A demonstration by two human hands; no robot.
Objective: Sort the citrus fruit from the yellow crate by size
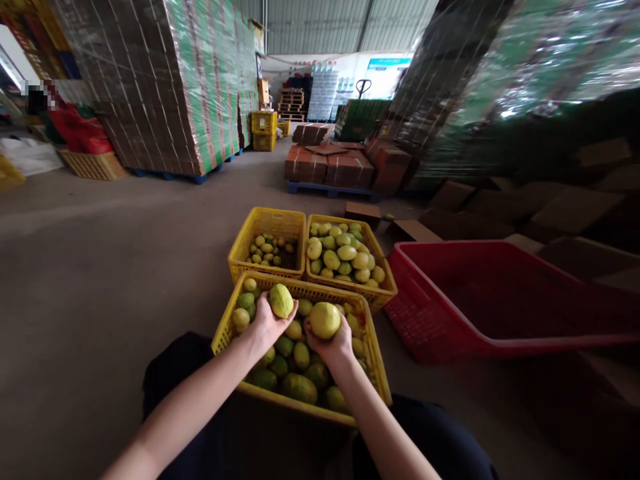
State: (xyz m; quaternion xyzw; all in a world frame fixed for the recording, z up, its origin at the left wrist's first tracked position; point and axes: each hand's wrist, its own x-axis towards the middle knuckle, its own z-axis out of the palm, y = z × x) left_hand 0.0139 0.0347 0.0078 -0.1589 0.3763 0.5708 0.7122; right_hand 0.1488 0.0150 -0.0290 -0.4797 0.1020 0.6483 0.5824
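Over the near yellow crate [300, 408], which is full of yellow and green lemons [299, 387], I hold one fruit in each hand. My left hand [269, 325] is closed around a yellow-green lemon [281, 301]. In my right hand [336, 343] rests a larger, paler yellow lemon [325, 320], with the fingers wrapped beneath it. Behind stand two more yellow crates. The far left crate [240, 243] holds a low layer of small lemons [267, 248]; the far right crate [387, 293] is heaped with larger lemons [347, 253].
A large red crate [450, 343] stands to the right, beside flattened cardboard [500, 207]. Bundled cartons [350, 167] lie on a blue pallet [325, 189] ahead. Tall wrapped stacks [210, 87] rise at left and right. A person [45, 100] is at far left.
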